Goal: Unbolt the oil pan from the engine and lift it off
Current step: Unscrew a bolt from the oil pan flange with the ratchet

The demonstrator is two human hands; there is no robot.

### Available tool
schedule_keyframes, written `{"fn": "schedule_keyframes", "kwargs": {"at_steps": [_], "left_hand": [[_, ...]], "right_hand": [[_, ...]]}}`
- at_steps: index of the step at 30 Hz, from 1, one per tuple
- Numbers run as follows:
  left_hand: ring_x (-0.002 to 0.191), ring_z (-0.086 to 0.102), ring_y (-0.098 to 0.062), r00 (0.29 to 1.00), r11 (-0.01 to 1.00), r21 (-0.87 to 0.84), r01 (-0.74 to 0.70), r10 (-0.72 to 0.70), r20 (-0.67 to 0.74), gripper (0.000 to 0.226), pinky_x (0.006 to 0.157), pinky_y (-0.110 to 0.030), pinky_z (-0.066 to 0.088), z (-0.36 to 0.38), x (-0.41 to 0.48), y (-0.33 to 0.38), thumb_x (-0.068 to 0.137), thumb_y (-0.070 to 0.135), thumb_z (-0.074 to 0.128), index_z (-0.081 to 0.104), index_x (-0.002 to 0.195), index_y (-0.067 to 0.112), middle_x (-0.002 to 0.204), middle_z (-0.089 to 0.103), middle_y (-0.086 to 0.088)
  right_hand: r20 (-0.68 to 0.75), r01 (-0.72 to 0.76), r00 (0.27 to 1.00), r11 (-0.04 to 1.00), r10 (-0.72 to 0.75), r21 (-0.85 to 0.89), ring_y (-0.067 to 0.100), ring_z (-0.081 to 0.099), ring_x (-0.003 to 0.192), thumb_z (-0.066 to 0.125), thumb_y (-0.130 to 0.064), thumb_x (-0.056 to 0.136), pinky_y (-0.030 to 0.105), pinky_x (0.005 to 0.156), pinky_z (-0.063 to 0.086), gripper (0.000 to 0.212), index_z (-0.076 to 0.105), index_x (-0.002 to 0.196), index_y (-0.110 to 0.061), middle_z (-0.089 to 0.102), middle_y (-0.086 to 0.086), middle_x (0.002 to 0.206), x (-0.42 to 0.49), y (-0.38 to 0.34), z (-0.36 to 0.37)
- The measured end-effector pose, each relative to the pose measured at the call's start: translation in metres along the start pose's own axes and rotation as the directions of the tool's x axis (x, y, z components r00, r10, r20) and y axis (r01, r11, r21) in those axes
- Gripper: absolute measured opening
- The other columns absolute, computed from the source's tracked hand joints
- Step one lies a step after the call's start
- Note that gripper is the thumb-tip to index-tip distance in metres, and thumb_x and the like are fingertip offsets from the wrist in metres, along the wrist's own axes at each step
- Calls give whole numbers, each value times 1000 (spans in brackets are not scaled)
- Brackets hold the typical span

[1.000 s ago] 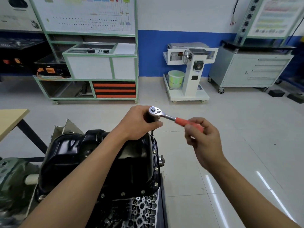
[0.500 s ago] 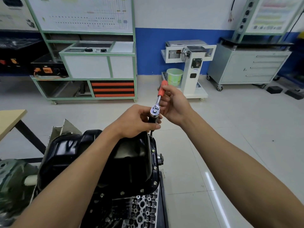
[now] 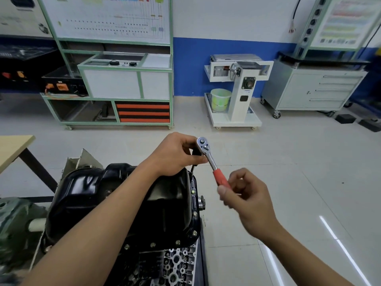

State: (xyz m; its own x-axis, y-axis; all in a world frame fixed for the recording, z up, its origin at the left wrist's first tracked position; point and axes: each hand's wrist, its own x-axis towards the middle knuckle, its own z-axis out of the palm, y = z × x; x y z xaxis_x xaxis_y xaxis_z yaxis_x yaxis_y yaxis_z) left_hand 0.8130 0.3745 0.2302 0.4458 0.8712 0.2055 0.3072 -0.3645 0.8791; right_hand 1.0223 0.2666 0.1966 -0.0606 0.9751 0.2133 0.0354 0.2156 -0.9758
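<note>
**Automotive training workshop.** The setting is identified by a green-framed teaching bench [image 3: 115,79] topped by a wiring-diagram board [image 3: 107,17], a white wheeled stand [image 3: 239,93] fitted with a handwheel [image 3: 235,69], and a grey drawer cabinet [image 3: 313,89] on castors. All are set against a wall [image 3: 206,65] painted white above a blue band. A second chart panel [image 3: 346,21] is mounted above the cabinet. The floor [image 3: 288,162] is laid with pale glossy tiles. In the foreground an engine [image 3: 177,263] is seen with a black oil pan [image 3: 99,195] uppermost, bolts lining its flange. A ratchet wrench [image 3: 210,159] with a red handle is applied at the pan's far rim.
</note>
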Motion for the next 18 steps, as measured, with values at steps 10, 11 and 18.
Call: {"fn": "schedule_keyframes", "kwargs": {"at_steps": [10,11,18], "left_hand": [[68,60,-33,1000,999,33,-19,19,-2,24,76,-52,55,-1,-4,6,83,9,83,76,84,32,82,72,-8],[68,59,-30,1000,999,43,-22,22,9,23,75,-49,55,0,-4,6,83,10,83,76,85,32,82,72,-7],[77,66,-15,1000,1000,-15,7,-7,-23,9,84,-45,58,-3,-4,-4,82,14,80,75,88,19,87,75,-8]], "right_hand": [[396,86,878,726,268,-683,1,64,80,88,-40,69,25,70,50,25,74,85,-28,72,-14,86,55,-73,-36],[417,156,854,611,311,-776,-1,63,90,87,-48,66,27,77,51,34,75,94,-34,71,-19,93,62,-84,-37],[361,366,903,24,232,-930,14,61,75,78,-16,80,24,53,39,30,75,103,-36,57,-13,80,105,-123,-9]]}}
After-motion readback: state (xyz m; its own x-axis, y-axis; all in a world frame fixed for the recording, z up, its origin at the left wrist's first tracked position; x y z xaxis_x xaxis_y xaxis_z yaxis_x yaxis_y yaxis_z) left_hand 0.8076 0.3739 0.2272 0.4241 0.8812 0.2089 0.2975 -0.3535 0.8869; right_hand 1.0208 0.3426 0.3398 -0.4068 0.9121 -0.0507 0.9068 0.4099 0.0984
